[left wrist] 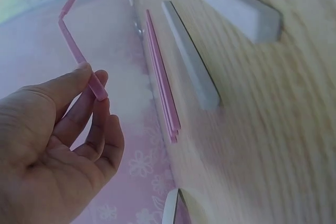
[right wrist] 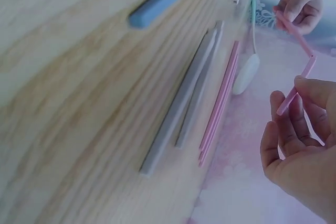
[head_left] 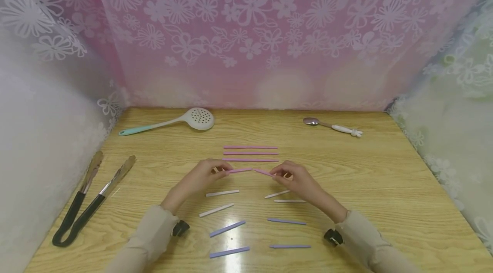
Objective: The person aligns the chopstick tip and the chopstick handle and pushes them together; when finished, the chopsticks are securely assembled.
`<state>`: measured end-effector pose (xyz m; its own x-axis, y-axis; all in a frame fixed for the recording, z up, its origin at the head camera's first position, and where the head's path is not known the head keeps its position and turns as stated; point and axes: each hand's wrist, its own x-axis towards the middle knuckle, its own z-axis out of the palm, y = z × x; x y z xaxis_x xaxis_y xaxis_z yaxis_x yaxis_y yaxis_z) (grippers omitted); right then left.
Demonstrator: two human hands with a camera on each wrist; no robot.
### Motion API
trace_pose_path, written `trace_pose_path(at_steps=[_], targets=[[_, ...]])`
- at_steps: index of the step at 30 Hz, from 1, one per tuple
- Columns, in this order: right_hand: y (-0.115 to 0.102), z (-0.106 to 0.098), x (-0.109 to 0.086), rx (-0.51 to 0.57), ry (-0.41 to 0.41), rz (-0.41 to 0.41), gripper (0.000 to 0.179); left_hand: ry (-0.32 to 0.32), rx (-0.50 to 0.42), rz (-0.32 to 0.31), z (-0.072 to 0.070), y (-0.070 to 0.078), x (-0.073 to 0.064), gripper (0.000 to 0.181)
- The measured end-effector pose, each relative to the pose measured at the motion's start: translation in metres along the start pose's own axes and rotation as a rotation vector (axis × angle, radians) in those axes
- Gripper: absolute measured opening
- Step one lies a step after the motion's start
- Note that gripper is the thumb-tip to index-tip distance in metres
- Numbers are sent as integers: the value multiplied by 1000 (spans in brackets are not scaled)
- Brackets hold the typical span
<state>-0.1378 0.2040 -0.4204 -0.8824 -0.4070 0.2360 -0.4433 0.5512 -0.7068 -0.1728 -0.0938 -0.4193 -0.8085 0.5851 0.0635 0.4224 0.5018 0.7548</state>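
My left hand (head_left: pixel 206 174) pinches a slim pink chopstick half (head_left: pixel 241 170) between thumb and fingertips. Opposite it, my right hand (head_left: pixel 294 177) pinches another pink chopstick half (right wrist: pixel 297 85) in the same way. Held up over the table, the two halves meet end to end at a slight bend, seen also in the left wrist view, where the left half (left wrist: pixel 73 43) widens towards my fingers. Just beyond the hands lie three long pink chopsticks (head_left: pixel 250 153), side by side. White halves (head_left: pixel 222 193) lie close below the left hand, and a white pair (head_left: pixel 289 201) lies partly under the right forearm.
Nearer me lie blue-violet halves on the left (head_left: pixel 227 229) and right (head_left: pixel 286 221). A slotted skimmer (head_left: pixel 200 119) with a mint handle lies at the back left, a spoon (head_left: pixel 340 128) at the back right. Black-handled tongs (head_left: pixel 88 209) lie spread at the left. Patterned curtains (head_left: pixel 250 42) surround the table.
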Motion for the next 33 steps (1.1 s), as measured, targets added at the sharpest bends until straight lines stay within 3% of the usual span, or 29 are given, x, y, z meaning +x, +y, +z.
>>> trace_pose_path(at_steps=[23,33], targets=[[-4,-3,2,-18,53,3,9,33,7,44,1,6,-3,18],[-6,2,1,28,55,2,10,25,-28,105,7,3,-1,22]])
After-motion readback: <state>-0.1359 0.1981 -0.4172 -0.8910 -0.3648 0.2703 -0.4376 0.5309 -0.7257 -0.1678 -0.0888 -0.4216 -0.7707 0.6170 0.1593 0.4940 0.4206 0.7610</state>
